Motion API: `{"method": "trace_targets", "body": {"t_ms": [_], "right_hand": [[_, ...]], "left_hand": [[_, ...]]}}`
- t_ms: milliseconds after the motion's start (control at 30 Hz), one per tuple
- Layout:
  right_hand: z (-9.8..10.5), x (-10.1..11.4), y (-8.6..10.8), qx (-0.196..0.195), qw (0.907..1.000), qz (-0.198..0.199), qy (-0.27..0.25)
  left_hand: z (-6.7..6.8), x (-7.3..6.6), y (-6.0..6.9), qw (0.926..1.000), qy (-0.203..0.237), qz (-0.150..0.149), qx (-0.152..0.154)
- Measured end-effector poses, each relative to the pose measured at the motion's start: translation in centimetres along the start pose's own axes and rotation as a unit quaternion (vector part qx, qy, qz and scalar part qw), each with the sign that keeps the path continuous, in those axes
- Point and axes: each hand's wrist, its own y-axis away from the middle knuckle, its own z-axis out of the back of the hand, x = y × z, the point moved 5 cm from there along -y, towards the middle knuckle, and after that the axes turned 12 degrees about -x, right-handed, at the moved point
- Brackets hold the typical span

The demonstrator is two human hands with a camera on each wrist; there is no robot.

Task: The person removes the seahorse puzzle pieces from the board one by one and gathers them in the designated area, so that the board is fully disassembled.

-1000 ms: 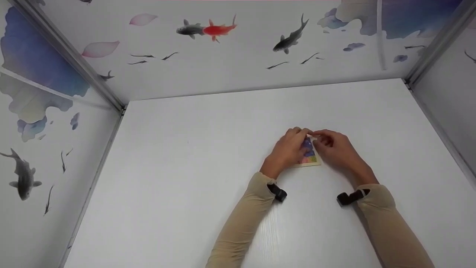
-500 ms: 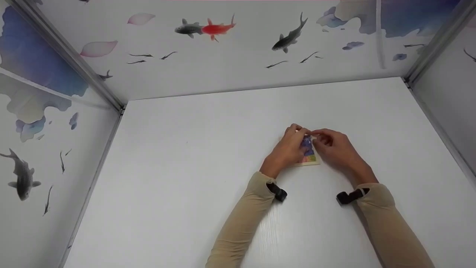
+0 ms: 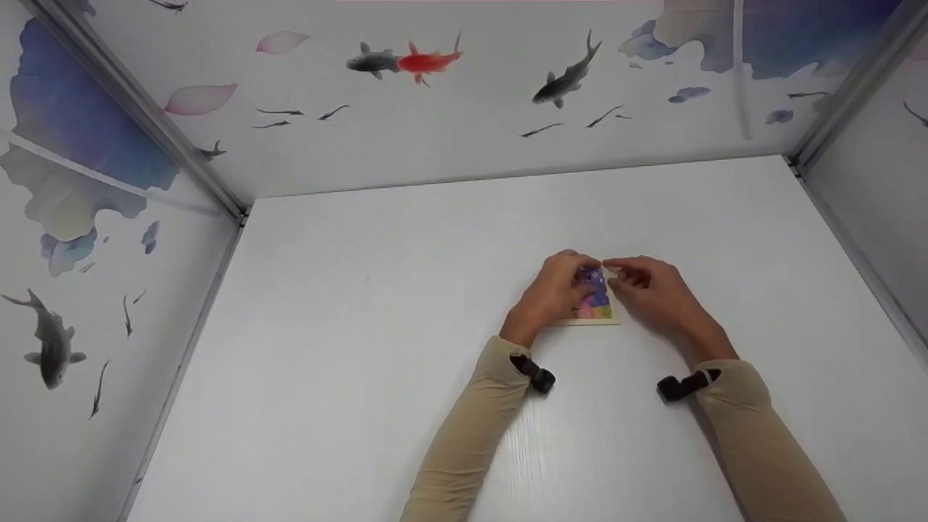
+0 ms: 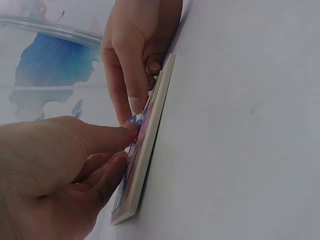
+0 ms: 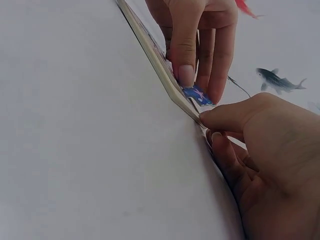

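Note:
A small, flat jigsaw puzzle board [image 3: 589, 322] with a pale wooden rim and a colourful printed picture lies right of centre on the white table. Over its upper left part is my left hand [image 3: 552, 288], which pinches a blue puzzle piece [image 5: 198, 95] between thumb and fingers at the board's far end. My right hand [image 3: 656, 296] grips the far right corner of the board, thumb [image 5: 220, 118] against the rim and fingers curled beside it. Both hands' fingertips are close together. Much of the picture is hidden under the left hand.
The white table [image 3: 348, 348] extends around the board on all sides. A back wall [image 3: 464, 138] with printed fish and side walls in metal framing enclose it. Black camera straps sit on both wrists.
My left hand has shifted slightly left and its fingers have moved over the board, so more of the picture shows. My right hand stays almost still at the corner.

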Motion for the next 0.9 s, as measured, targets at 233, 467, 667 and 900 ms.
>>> {"method": "trace_targets", "body": {"t_ms": [233, 467, 667, 900], "right_hand": [[0.0, 0.0, 0.0, 0.015, 0.9998, 0.000, 0.013], [-0.1, 0.1, 0.0, 0.025, 0.9994, -0.012, 0.019], [-0.3, 0.2, 0.1, 0.030, 0.9988, -0.032, 0.024], [0.1, 0.0, 0.4, 0.025, 0.9981, -0.052, 0.024]], "left_hand": [[0.0, 0.0, 0.0, 0.9999, -0.014, -0.003, -0.002], [1.2, 0.3, -0.2, 0.9995, -0.026, 0.011, -0.017], [3.8, 2.0, 0.6, 0.9981, 0.003, 0.035, -0.050], [6.3, 4.8, 2.5, 0.9976, -0.003, 0.020, -0.066]]}}
